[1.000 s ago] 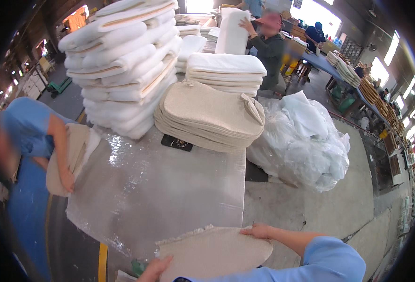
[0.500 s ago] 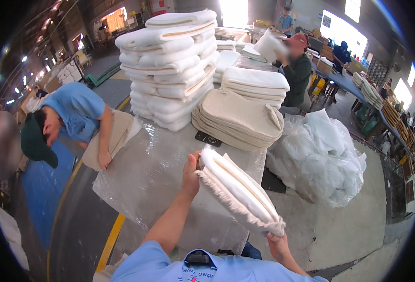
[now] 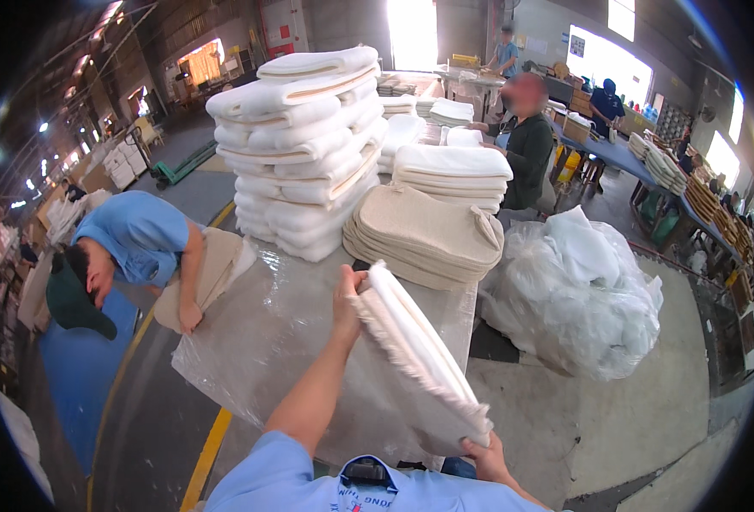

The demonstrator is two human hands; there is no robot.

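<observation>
A cushion with white padding and a frayed beige fabric edge is held on edge in front of me, over the table's near right part. My left hand is closed on its far upper end. At the near lower end my right hand grips it, thumb on the side facing me. Just beyond the cushion lies a stack of beige fabric covers with rounded ends. A tall pile of folded white padding rises to its left, and a lower white stack sits behind it.
The table is covered in clear plastic sheeting. To its right bulges a big translucent bag of white material. On the left a co-worker in a dark cap bends over beige pieces; another person in a dark green jacket stands behind the stacks.
The cushion has turned so its white padding shows narrower, and my right hand has shifted slightly left and down. The green-jacketed person has lowered a white piece held up before.
</observation>
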